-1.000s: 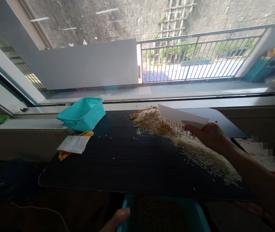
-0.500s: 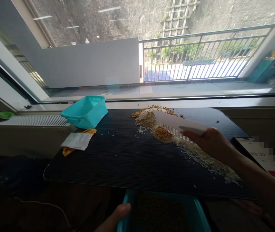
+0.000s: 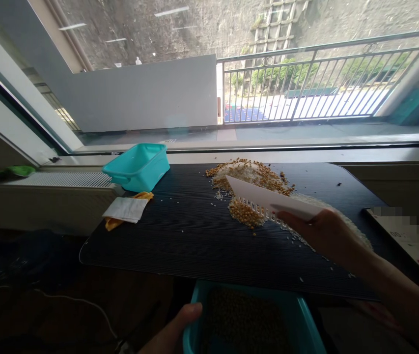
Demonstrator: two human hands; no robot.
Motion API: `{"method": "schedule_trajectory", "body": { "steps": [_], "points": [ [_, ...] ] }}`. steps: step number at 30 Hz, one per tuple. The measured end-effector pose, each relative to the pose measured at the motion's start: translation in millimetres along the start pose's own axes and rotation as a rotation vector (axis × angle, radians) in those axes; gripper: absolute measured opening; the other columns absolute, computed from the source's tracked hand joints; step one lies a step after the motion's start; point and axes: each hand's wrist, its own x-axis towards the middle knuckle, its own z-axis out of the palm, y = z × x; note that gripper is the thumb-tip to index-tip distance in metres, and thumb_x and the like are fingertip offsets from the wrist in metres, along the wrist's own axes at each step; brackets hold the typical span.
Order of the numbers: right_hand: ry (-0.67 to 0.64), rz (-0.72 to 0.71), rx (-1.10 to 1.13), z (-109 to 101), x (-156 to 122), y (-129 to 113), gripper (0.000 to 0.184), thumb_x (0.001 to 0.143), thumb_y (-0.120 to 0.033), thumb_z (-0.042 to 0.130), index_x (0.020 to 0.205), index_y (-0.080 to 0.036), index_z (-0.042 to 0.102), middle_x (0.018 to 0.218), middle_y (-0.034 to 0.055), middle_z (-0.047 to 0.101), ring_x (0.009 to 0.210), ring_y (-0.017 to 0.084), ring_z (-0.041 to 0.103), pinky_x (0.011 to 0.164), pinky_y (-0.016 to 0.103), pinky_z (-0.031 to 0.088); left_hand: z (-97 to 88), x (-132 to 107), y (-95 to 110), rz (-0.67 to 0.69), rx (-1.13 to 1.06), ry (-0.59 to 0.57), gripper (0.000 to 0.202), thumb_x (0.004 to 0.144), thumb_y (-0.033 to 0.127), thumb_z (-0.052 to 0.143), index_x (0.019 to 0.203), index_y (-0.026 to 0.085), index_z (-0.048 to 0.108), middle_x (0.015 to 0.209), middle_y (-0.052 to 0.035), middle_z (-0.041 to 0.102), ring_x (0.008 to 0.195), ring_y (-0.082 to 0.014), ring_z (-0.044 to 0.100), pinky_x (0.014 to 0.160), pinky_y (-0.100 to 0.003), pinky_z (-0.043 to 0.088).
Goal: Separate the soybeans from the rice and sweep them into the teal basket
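Observation:
My right hand is closed on a white slotted plastic scraper that rests on edge on a black ribbed mat. A small heap of yellow beans lies against its near side. Behind it spreads a pile of white rice mixed with beans. My left hand holds the left rim of a teal bin with beans in it, just below the mat's near edge; only the thumb shows.
A second teal bin, tilted, sits at the mat's far left corner. A white packet on a yellow cloth lies beside it. A phone or card lies at the right. A window sill and railing are beyond.
The scraper has been drawn toward me and leftward across the mat, bringing a cluster of beans with it and leaving rice behind. My left hand has stayed on the near bin.

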Motion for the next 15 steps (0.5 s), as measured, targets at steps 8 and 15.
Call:
{"method": "schedule_trajectory", "body": {
  "steps": [8,15],
  "points": [
    [-0.085,-0.074,0.088,4.3,-10.2,0.8,0.042,0.078,-0.053,0.058,0.09,-0.018,0.077,0.049,-0.0038,0.06,0.044,0.014,0.053,0.04,0.026,0.042,3.3,-11.9,-11.2,-0.103,-0.126,0.024,0.075,0.084,0.055,0.056,0.146,0.016,0.041,0.135,-0.0129,0.06,0.137,-0.0356,0.042,0.114,-0.052,0.026],
    [0.039,-0.068,0.256,-16.4,-39.7,11.0,0.04,0.07,-0.054,0.064,0.093,-0.025,0.077,0.078,0.0008,0.077,0.073,0.024,0.072,0.067,0.035,0.061,16.0,-18.7,-16.2,-0.101,-0.15,0.037,0.07,0.088,0.057,0.05,0.144,0.014,0.044,0.133,-0.0142,0.061,0.134,-0.032,0.046,0.114,-0.047,0.026]
  ]
}}
